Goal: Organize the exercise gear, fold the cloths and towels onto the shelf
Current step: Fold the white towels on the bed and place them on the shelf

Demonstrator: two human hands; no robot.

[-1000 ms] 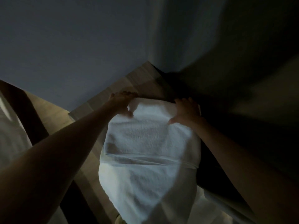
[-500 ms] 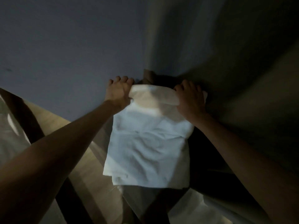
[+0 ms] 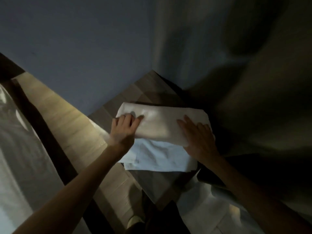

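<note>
In dim light a white towel (image 3: pixel 162 122) lies on a wooden shelf (image 3: pixel 148 88), close to the shelf's back corner, where a blue wall (image 3: pixel 84 48) meets a dark side panel (image 3: pixel 253 98). The towel's far part is doubled over into a thick band running across the shelf. A flatter, bluish-white layer spreads out beneath it toward the shelf's near edge.

The left hand (image 3: pixel 123 132) rests on the left end of the folded band. Its fingers are spread and only slightly bent over the cloth, pressing rather than gripping. The right hand (image 3: pixel 200 141) lies flat on the right end of the band, fingers straight and apart, palm down on the fold. Both forearms reach in from the bottom of the view.

Left of the shelf a paler wooden board (image 3: pixel 67 119) runs diagonally, and beyond a dark strip there is a glossy clear plastic sheet (image 3: pixel 20 149). More pale cloth (image 3: pixel 211 208) shows below the shelf's near edge, too dark and blurred to make out.
</note>
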